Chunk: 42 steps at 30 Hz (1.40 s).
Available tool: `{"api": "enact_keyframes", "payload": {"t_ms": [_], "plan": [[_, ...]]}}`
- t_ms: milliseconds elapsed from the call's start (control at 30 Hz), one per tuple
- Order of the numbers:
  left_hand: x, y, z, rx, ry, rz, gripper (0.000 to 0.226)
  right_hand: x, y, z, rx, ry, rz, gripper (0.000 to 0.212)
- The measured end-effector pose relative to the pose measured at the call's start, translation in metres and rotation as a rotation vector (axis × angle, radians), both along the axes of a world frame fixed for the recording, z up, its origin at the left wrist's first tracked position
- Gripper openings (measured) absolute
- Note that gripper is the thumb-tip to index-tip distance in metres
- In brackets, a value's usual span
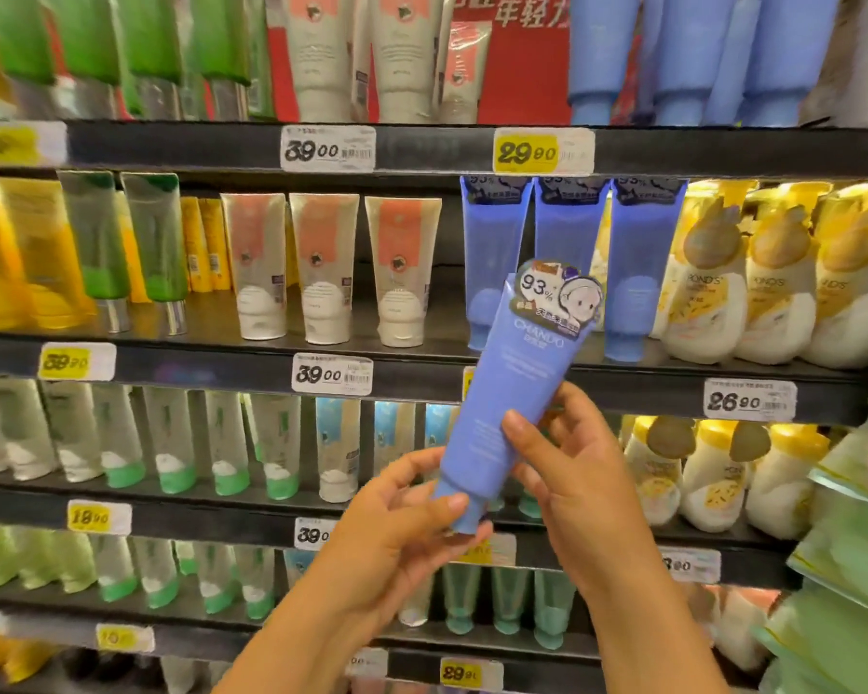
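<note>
Just one blue tube (502, 393), two hands (402, 523) (572, 468)

Hidden, cropped, unreadable
Cap of tube (502, 393) partly under left hand (399, 525); small print too blurred to read. Price tag (468, 380) mostly behind tube. Top-row tubes (322, 42) cut by upper edge.

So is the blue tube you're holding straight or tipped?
Tipped: the blue tube leans right, cap down, held by the left hand and right hand.

Two hands, the left hand (402, 518) and the right hand (577, 473), share one held blue tube (507, 393), and the middle shelf (196, 363) fronts three shelved blue tubes (492, 252), three coral-and-white tubes (322, 263), two green tubes (96, 232) and three Pond's bottles (707, 303).
</note>
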State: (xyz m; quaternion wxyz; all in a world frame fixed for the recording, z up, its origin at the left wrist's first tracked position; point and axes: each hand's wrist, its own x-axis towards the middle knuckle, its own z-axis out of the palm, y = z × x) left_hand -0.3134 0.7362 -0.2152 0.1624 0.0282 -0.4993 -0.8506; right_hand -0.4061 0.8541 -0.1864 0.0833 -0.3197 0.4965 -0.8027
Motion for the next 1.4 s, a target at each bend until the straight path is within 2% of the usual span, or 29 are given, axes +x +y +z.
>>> {"api": "enact_keyframes", "payload": {"t_ms": [167, 267, 367, 467, 600, 733, 900, 967, 1067, 1233, 1400], "plan": [[-0.014, -0.021, 0.043, -0.248, 0.073, 0.067, 0.045, -0.015, -0.025, 0.045, 0.013, 0.185, -0.036, 0.026], [-0.021, -0.022, 0.077, -0.526, 0.09, 0.177, 0.047, -0.02, -0.026, 0.076, 0.005, 0.253, -0.052, 0.025], [-0.034, -0.028, 0.119, -0.681, 0.163, 0.193, 0.049, -0.027, -0.024, 0.115, -0.016, 0.328, -0.112, 0.034], [-0.049, -0.029, 0.159, -0.821, 0.251, 0.25, 0.049, -0.035, -0.021, 0.152, -0.033, 0.391, -0.152, 0.027], [-0.072, -0.031, 0.198, -0.915, 0.319, 0.32, 0.04, -0.048, -0.015, 0.193, -0.002, 0.506, -0.164, 0.026], [-0.094, -0.032, 0.23, -0.937, 0.382, 0.35, 0.037, -0.066, -0.012, 0.23, 0.017, 0.557, -0.232, 0.016], [-0.119, -0.039, 0.263, -0.955, 0.381, 0.374, 0.043, -0.094, 0.001, 0.256, 0.076, 0.595, -0.546, 0.007], [-0.129, -0.044, 0.274, -0.973, 0.388, 0.397, 0.045, -0.105, 0.005, 0.259, 0.113, 0.597, -0.641, 0.011], [-0.14, -0.052, 0.283, -1.023, 0.352, 0.425, 0.043, -0.12, 0.005, 0.258, 0.243, 0.63, -0.756, 0.027], [-0.156, -0.062, 0.287, -1.093, 0.267, 0.429, 0.023, -0.135, -0.004, 0.255, 0.45, 0.685, -0.861, 0.05], [-0.165, -0.066, 0.291, -1.139, 0.218, 0.41, 0.023, -0.142, -0.016, 0.259, 0.515, 0.691, -0.872, 0.048]]}}
